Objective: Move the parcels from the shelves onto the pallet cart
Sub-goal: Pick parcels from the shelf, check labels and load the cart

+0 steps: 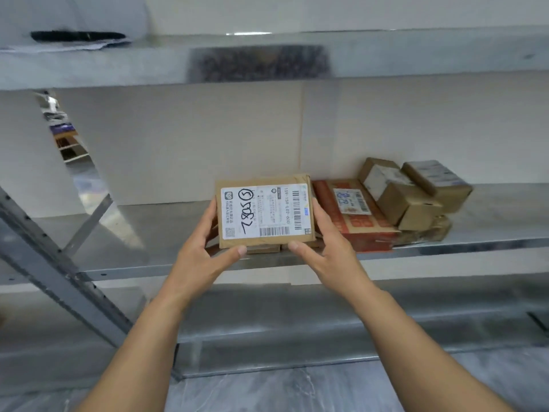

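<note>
Parcel [264, 212] in left hand [202, 248] and right hand [325, 243], fingertips hidden behind it.

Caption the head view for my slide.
Left hand and right hand hold a labelled brown cardboard parcel at a metal shelf.

Galvanised steel shelving, three levels in view, slotted upright [59, 278] on the left. Middle shelf [142, 233]: right of centre, a red carton [356, 233] with a white label lies flat near the front edge. Small brown boxes [407, 203] are piled on the carton's right end, tilted and blurred. One more brown box [427, 233] sits under them on the shelf, touching the carton. Thin brown parcels [263, 249] lie at the front edge just left of the carton, mostly hidden behind a labelled parcel [264, 212]. Top shelf [416, 60]: black object [77, 35] lying on loose papers [68, 46], far left. Lower shelf [297, 319] sits above grey marbled floor [267, 394].
</note>
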Demonstrator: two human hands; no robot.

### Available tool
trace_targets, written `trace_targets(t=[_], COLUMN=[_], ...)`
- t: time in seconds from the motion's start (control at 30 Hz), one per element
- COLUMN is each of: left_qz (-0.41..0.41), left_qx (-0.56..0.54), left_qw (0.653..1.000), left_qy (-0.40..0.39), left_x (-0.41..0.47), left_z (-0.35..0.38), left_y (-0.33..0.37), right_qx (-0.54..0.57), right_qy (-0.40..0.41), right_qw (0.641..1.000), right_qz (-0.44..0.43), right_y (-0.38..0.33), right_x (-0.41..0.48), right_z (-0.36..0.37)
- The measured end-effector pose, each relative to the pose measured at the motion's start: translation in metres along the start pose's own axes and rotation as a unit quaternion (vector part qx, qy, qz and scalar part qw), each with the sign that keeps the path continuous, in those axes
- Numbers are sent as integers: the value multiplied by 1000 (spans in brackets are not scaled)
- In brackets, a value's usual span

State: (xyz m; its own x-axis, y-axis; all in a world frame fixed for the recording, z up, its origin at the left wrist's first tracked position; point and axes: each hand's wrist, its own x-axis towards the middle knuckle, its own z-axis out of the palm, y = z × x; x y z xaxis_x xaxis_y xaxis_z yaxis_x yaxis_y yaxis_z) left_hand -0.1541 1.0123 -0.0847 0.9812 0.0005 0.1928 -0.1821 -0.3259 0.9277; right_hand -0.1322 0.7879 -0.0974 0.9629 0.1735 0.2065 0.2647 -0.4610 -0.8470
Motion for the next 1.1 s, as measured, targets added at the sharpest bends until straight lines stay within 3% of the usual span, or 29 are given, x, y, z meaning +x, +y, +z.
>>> trace_targets(t=[0.53, 1.1], left_qz=[63, 124], left_qx=[-11, -78], left_qw=[994, 943], left_qy=[-94, -300], left_x=[-17, -20], left_z=[238, 441], left_y=[97, 169], right_qx=[54, 55], right_qy=[153, 359], right_qw=[986, 927], right_qz=[48, 91], right_y=[83, 153], right_x=[-128, -233], right_z=[-221, -363])
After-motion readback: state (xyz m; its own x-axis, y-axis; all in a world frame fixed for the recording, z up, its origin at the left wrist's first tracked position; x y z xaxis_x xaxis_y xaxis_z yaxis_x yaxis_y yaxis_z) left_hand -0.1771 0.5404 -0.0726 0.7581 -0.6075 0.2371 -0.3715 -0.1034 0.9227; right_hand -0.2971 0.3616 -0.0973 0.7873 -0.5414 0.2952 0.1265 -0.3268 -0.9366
